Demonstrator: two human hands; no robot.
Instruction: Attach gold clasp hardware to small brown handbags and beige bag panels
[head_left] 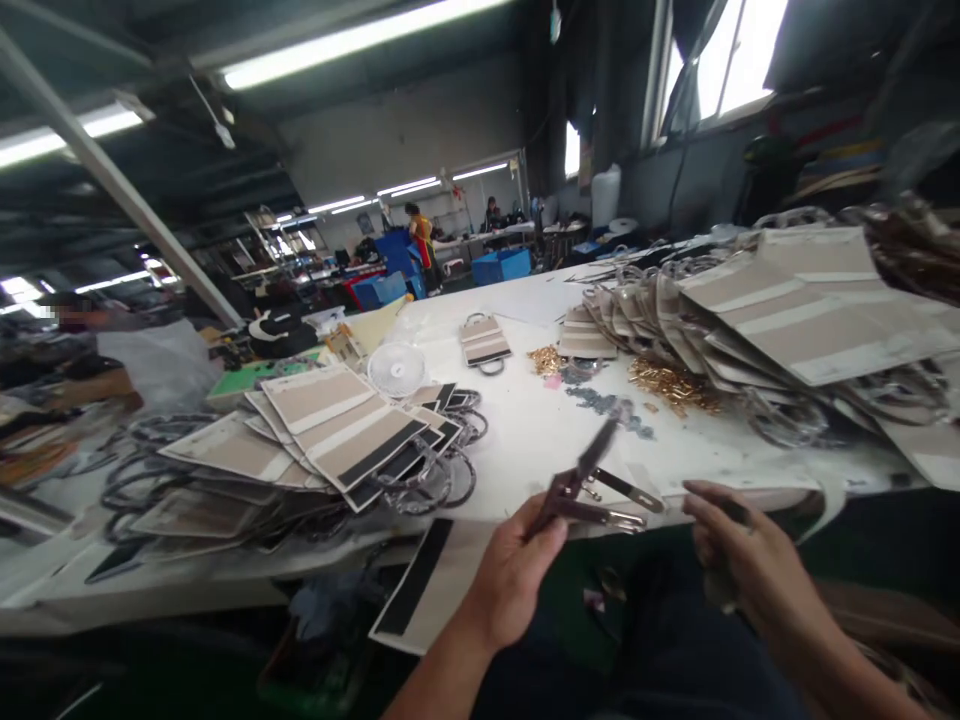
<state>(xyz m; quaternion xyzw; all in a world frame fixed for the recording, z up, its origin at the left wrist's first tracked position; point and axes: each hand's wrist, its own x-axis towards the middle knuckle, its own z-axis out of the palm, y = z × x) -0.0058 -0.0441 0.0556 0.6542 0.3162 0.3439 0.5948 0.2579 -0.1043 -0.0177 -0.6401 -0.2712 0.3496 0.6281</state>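
Observation:
My left hand [517,570] is closed around dark brown straps [574,500] with small metal fittings, held up at the table's front edge. One strap end points up and away; others stick out to the right. To the right of these ends is my right hand [742,550], its index finger stretched out and the others partly bent. Nothing is plainly visible in it, though its underside is shadowed and blurred. Beside my left forearm, a beige bag panel [446,585] with a black band leans below the table edge.
Beige bag panels with handles lie in a left stack [337,420] and a larger right stack [795,300]. Gold metal pieces [671,385] and grey metal pieces [600,400] are on the white table [517,440]. A small bag piece [484,340] sits farther back, near a clear round dish [396,368].

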